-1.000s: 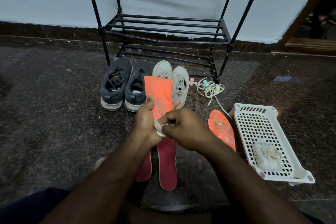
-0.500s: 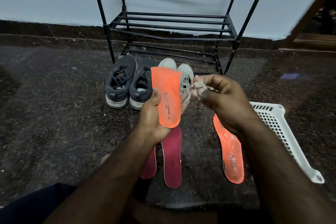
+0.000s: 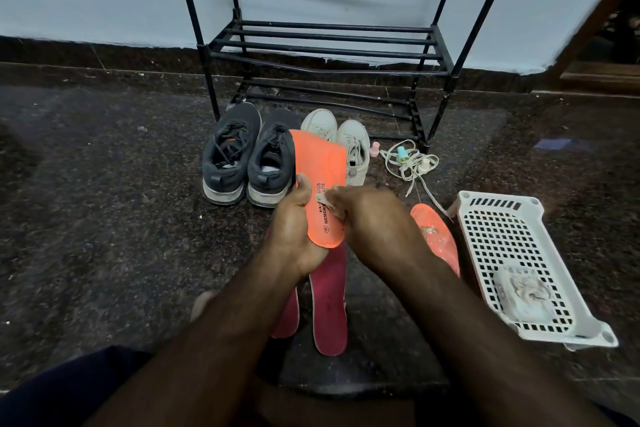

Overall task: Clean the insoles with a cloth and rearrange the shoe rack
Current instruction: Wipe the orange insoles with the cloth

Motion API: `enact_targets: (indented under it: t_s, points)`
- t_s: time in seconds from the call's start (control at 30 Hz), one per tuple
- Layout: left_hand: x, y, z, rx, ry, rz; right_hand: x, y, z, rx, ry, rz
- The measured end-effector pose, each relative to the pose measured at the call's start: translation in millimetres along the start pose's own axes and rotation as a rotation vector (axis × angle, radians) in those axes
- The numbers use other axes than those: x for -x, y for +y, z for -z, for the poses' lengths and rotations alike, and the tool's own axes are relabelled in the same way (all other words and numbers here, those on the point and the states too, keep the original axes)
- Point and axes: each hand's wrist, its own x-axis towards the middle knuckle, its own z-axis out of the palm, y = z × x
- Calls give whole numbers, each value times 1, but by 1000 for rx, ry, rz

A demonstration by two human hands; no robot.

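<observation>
My left hand [image 3: 292, 229] grips an orange insole [image 3: 320, 166] by its heel end, holding it upright in front of the shoes. My right hand [image 3: 367, 215] pinches a small white cloth [image 3: 322, 199] and presses it against the insole's printed face. A second orange insole [image 3: 438, 236] with pale smudges lies on the floor to the right. Two dark red insoles [image 3: 329, 305] lie side by side below my hands. The black shoe rack [image 3: 325, 45] stands bare against the wall.
A pair of dark grey sneakers [image 3: 249, 156] and a pair of white sneakers [image 3: 353, 139] stand before the rack. Loose white laces [image 3: 410, 163] lie to their right. A white perforated basket [image 3: 512, 253] with a crumpled cloth inside sits at the right on the dark stone floor.
My right hand, lifted off to the right half a second ago, has come back onto the insole with the cloth. The left hand keeps its hold on the insole.
</observation>
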Motion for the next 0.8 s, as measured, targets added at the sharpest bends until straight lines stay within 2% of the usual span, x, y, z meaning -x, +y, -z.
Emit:
enact_targets:
  t_s: [0.13,0.27,0.4,0.47,0.53,0.57,0.67,0.8]
  points:
    - [0,-5,0,-23,14,3,1,-4,-4,-67,104,-100]
    - [-5,-7,4,-24,38,22,3,-10,-9,-22,-51,-158]
    - [-5,-2,2,-36,37,13,6,-8,-1,-238,-153,-233]
    - [-4,-2,1,-47,35,-15,4,-5,1,-322,-48,-284]
    - [-3,-4,3,-54,44,-32,-1,-4,-2,-269,93,-279]
    - [-3,-4,3,-58,50,-34,-2,-5,-5,-221,93,-269]
    - [-5,-1,3,-51,74,-23,3,-14,-15,-162,-58,-210]
    - [-11,1,8,15,93,-32,8,-10,-10,-333,-170,-216]
